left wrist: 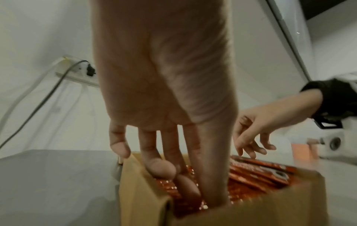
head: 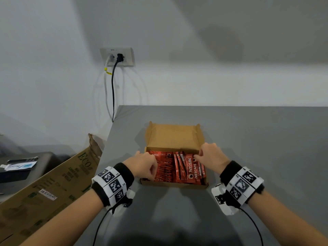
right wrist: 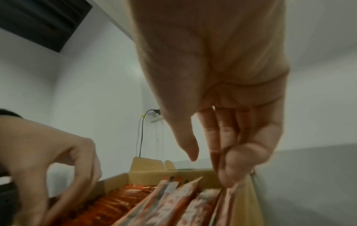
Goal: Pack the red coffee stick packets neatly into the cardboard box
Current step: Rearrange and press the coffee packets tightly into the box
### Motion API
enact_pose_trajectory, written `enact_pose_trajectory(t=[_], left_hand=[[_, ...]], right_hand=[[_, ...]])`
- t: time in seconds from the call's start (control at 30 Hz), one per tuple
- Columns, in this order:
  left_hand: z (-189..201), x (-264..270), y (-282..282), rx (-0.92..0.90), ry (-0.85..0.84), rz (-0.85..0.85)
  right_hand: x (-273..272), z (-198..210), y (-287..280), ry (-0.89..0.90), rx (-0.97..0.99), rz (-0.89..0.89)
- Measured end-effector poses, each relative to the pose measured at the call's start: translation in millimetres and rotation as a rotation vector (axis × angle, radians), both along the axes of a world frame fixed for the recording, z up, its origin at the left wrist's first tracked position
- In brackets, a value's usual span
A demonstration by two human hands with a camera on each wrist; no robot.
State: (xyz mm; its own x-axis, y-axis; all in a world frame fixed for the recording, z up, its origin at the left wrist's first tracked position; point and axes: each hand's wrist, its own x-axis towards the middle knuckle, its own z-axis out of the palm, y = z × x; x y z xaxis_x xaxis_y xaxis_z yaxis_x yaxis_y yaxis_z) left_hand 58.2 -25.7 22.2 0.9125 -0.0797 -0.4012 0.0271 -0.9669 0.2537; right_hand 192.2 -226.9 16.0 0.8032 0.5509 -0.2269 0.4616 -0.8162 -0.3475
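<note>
Grey desk (head: 230, 139) against a white wall; wall outlet (head: 117, 56) with a black and a white cable hanging down past the desk's left edge. Large printed carton (head: 53, 189) leans off the desk's left side, dark unit with a tube on it further left.

Cardboard box (head: 174, 137) sits mid-desk, lid flap open toward the wall. Red coffee stick packets (head: 177, 167) fill the tray: tight stack on the left, several looser ones tilted on the right with labels showing.

Left hand (head: 142, 165) at the box's left side, right hand (head: 211, 157) at the right rear corner.

Left wrist view alone shows the left fingers (left wrist: 160, 166) straight, pushed down inside the box against the packet stack, not gripping. Right wrist view alone shows the right fingers (right wrist: 231, 162) loosely bent just over the tilted packets, thumb apart, holding nothing; contact with the packets unclear.
</note>
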Motion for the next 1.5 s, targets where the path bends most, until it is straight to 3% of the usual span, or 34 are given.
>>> enact_pose_trajectory(t=[0.1, 0.23, 0.3, 0.47, 0.7, 0.83, 1.07, 1.27, 1.5], left_hand=[[7.8, 3.4, -9.5, 0.057, -0.014, -0.034], [18.4, 23.7, -23.7, -0.086, -0.243, 0.035], [14.6, 33.0, -35.2, -0.065, -0.324, -0.048], [-3.0, 46.0, -56.2, 0.147, -0.262, -0.286], [-5.9, 50.2, -58.3, 0.279, -0.25, -0.327], [-6.1, 48.7, -57.2, 0.294, -0.223, -0.35], [-9.0, 51.1, -56.4, 0.344, -0.195, -0.388], [-8.9, 51.2, -57.0, 0.349, -0.216, -0.414], [-6.2, 51.7, -49.9, 0.326, -0.248, -0.516]], right_hand=[[-11.8, -3.4, 0.1, 0.01, -0.044, 0.001], [-28.0, 0.8, 4.4, -0.066, -0.168, 0.039], [-35.5, 0.8, 8.4, -0.146, -0.233, 0.071], [-44.4, -5.0, 10.2, -0.169, -0.203, 0.042], [-40.9, -6.4, 4.9, -0.193, -0.078, 0.015], [-35.0, -5.1, 0.9, -0.102, -0.077, -0.033], [-16.0, 1.1, -6.0, -0.047, 0.254, -0.114], [-29.1, -9.0, -4.3, 0.026, 0.007, -0.031], [-30.1, -6.0, 1.7, -0.037, -0.083, 0.027]])
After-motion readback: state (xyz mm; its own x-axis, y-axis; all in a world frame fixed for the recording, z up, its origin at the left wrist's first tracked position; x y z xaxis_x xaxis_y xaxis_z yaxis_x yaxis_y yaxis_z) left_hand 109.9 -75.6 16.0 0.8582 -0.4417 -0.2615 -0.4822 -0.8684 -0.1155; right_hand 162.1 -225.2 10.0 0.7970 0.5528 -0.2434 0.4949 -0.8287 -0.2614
